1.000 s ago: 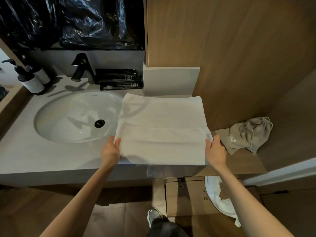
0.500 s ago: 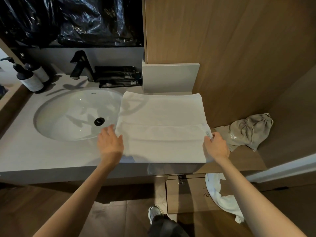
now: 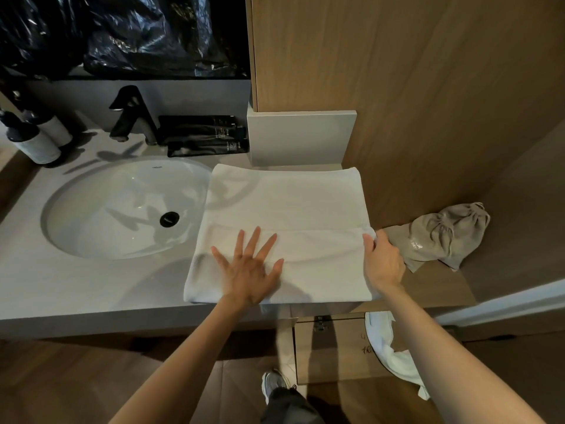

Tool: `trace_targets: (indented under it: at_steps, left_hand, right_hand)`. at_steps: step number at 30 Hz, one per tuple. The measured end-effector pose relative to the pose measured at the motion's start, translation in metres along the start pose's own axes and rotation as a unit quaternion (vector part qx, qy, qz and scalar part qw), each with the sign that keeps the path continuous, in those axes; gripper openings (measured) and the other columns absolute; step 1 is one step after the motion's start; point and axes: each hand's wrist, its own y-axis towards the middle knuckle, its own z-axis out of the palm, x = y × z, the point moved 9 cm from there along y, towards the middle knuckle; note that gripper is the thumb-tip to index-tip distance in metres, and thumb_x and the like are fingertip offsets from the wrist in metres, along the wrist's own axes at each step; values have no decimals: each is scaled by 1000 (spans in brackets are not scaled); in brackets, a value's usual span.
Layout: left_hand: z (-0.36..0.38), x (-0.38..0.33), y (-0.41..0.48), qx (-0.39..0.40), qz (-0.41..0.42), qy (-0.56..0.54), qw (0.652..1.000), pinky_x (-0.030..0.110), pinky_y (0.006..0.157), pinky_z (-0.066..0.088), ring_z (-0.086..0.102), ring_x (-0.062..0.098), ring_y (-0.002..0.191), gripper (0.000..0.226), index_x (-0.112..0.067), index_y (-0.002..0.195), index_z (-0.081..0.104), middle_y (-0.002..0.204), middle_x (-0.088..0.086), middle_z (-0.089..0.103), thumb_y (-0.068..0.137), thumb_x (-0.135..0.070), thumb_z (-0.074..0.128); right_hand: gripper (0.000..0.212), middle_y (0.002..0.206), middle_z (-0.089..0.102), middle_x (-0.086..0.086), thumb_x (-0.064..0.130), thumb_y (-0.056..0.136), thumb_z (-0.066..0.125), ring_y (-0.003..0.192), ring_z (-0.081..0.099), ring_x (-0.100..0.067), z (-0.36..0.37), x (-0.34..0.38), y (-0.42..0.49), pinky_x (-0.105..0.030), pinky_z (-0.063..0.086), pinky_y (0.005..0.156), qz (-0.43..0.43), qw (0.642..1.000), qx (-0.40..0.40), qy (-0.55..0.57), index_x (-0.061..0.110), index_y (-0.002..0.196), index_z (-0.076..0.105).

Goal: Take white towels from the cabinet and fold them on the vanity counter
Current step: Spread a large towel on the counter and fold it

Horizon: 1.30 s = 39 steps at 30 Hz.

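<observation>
White towel (image 3: 284, 203), long axis left-right

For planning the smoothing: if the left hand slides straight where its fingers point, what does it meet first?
The left hand crosses only white towel, then likely meets the pale back panel.

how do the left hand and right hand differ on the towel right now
The left hand lies flat with fingers spread; the right hand has its fingers curled. The left hand presses on top of the white towel; the right hand pinches its right edge. Both touch the same folded towel on the vanity counter.
</observation>
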Motion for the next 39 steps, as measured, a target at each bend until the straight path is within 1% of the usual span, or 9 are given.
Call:
trace_targets:
  at_steps: [5, 8, 10, 14, 18, 24, 30, 36, 39]
  left_hand:
    - [4, 1, 1, 3, -7, -3, 1000, 65, 102, -23, -18, 18, 147, 63, -49, 148, 3, 160, -13, -11, 87, -63, 9]
    - [6, 2, 3, 6, -14, 6, 1000, 64, 100, -27, -22, 18, 146, 66, -48, 148, -3, 160, -13, -15, 84, -63, 0]
    - [7, 4, 4, 8, -24, 11, 1000, 63, 99, -28, -24, 17, 145, 66, -48, 148, -6, 159, -12, -17, 84, -62, -3]
    - [3, 11, 7, 7, -49, -7, 999, 63, 108, -17, -17, 22, 147, 59, -46, 149, -8, 160, -9, -14, 96, -56, 17]
    - [-8, 38, 20, 19, -75, -7, 997, 54, 113, 9, 10, 21, 144, 61, -41, 151, 5, 160, -11, 5, 96, -61, 21]
    - [-35, 43, 52, -17, 38, 32, 999, 38, 98, 25, 37, 26, 114, 55, -20, 129, 49, 129, 4, 42, 94, -59, 36]
    - [-30, 43, 64, -2, 80, -24, 996, 36, 110, 13, 40, 26, 121, 40, -15, 125, 55, 134, 3, 45, 99, -43, 43]
    - [-28, 51, 62, -66, 71, -100, 990, 41, 92, 38, 56, 33, 98, 57, -9, 111, 62, 115, 8, 61, 90, -48, 26]
    - [-33, 49, 61, -99, 49, -91, 990, 46, 103, 34, 57, 32, 94, 41, -8, 106, 62, 109, 8, 63, 94, -37, 36]
  right_hand:
    - [28, 119, 57, -10, 12, 94, 57, 107, 53, -27, -17, 36, -15, -38, 46, 87, -92, 986, -120, -67, 12, 121, 52]
    - [40, 151, 39, -6, 26, 101, 40, 142, 29, -27, 25, 89, -54, -47, 15, 120, -246, 966, -1, -75, 18, 139, 48]
    - [53, 162, 15, 1, 44, 103, 19, 150, 5, -24, 62, 104, -76, -49, -11, 118, -260, 954, 86, -119, 27, 152, 27]
    - [70, 162, -10, 8, 66, 88, -10, 149, -12, -23, 77, 94, -74, -53, -16, 116, -248, 941, 134, -185, 41, 153, -2]
    - [65, 159, -21, 14, 71, 88, 0, 147, -23, -20, 64, 74, -52, -60, -21, 109, -233, 936, 191, -184, 50, 149, -8]
    - [45, 139, 42, -3, 45, 101, 33, 138, 29, -26, 33, 89, -21, -63, -1, 116, -234, 948, 150, -157, 26, 142, 36]
    - [32, 129, 47, -2, 39, 101, 44, 123, 44, -24, 42, 106, -7, -47, 15, 118, -285, 935, 180, -110, 21, 125, 54]
    - [32, 124, 54, 0, 37, 100, 46, 115, 49, -18, 39, 90, -6, -42, 10, 121, -261, 957, 119, -33, 15, 119, 60]
    - [22, 122, 57, 1, 27, 100, 51, 120, 46, -19, 33, 92, -9, -42, 12, 121, -214, 972, 93, -3, 17, 118, 57]
